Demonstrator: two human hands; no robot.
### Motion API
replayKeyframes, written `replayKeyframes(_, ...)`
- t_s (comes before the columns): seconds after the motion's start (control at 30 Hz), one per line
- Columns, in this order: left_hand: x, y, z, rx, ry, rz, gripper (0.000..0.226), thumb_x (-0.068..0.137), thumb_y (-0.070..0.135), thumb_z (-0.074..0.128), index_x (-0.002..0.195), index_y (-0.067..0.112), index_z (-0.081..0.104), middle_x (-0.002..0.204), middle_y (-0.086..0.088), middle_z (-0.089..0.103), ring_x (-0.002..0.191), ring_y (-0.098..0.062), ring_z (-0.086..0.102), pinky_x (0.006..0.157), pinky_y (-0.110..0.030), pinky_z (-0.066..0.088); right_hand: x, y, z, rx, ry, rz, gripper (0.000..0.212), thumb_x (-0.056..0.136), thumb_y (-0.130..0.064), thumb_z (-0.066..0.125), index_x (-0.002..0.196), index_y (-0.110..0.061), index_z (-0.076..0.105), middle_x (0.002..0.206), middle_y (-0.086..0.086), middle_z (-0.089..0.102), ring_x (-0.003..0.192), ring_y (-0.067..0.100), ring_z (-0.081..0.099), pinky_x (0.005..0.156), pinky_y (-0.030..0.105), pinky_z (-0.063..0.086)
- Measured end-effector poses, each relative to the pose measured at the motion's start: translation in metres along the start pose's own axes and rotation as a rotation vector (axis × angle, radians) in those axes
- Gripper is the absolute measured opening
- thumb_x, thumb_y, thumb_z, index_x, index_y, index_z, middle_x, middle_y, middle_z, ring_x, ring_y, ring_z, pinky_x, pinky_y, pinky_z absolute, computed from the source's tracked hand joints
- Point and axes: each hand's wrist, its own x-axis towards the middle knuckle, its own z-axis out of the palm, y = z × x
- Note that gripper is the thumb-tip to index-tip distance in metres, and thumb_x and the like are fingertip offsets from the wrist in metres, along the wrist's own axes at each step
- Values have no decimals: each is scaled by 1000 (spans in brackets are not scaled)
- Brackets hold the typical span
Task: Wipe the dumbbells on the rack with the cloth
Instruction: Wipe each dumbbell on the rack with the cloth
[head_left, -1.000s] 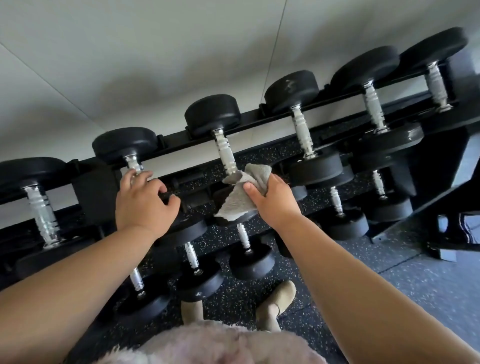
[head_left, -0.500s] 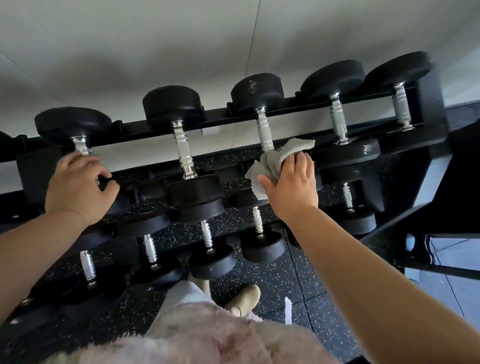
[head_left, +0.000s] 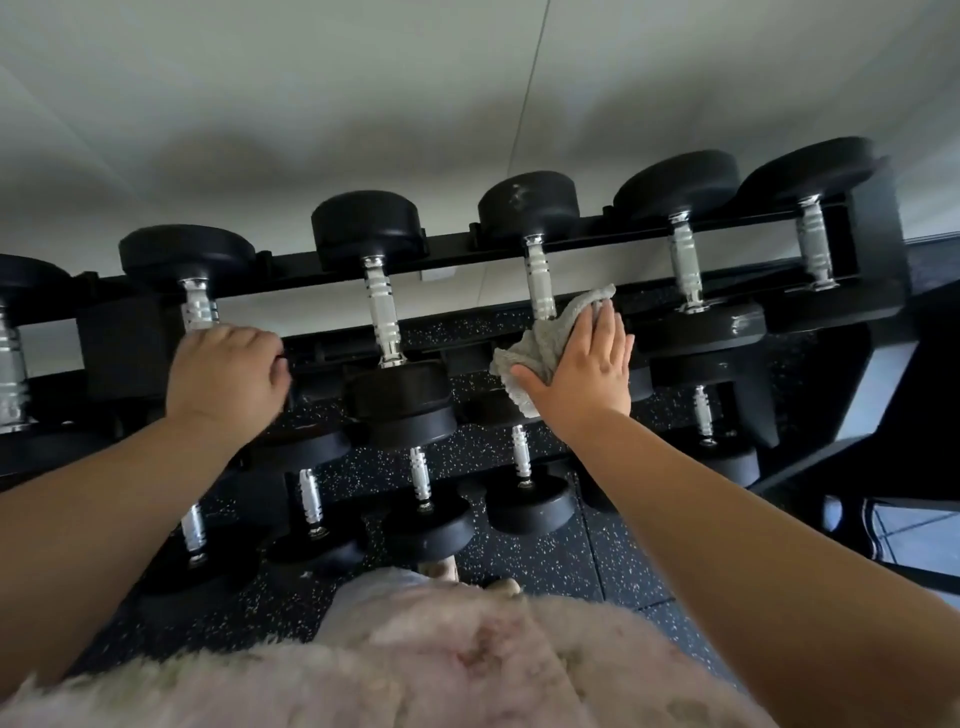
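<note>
Right hand (head_left: 582, 374) lies flat, fingers spread, pressing a crumpled grey terry cloth (head_left: 540, 343) against a round black dumbbell head at centre frame, beside its ribbed chrome handle (head_left: 540, 286); left hand (head_left: 223, 379), grip curled, clasps the black rack (head_left: 322, 358) at left.

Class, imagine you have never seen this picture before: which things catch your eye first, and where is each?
First, the right hand, centre right, pressing a grey cloth flat against a top-row dumbbell, beside its chrome handle. Next, the left hand, centre left, curled over a dumbbell end. Behind both, black dumbbells line the rack across the frame.
</note>
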Motion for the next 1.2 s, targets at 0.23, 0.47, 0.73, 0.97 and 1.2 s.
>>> replayKeyframes(0.23,17,101,-10,-370,-10,121,44,99,46,59,131,17,61,133,-2,64,126,-26,57,106,-48,50,3,-7,2,-64,24,-187,98,90,-70,57,163,-27,8,168,12,11,155,36,12,128,54,6)
replayKeyframes(0.47,35,158,2,-275,-61,44,46,93,57,56,123,25,70,143,2,58,139,-24,41,105,-49,44,22,13,-5,-18,-6,-177,86,77,-89,53,136,-27,52,143,-5,47,136,21,40,119,42,36)
replayKeyframes(0.73,35,161,7,-318,-38,22,31,91,51,58,94,26,76,84,10,71,94,-22,64,90,-41,51,34,42,1,694,-129,192,82,76,-76,68,141,-29,49,132,-14,57,117,8,59,102,35,54)
replayKeyframes(0.97,31,165,8,-314,-13,-10,26,92,52,62,96,29,74,78,12,61,87,-23,63,77,-34,42,14,22,13,450,-78,87,90,82,-76,59,153,-29,33,158,1,32,146,26,36,121,50,36)
replayKeyframes(1.2,32,164,12,-293,23,-17,28,93,51,60,98,28,75,79,10,62,79,-17,53,72,-32,39,8,4,18,-151,104,-304,83,81,-69,64,146,-22,43,149,17,42,145,49,27,121,62,21)
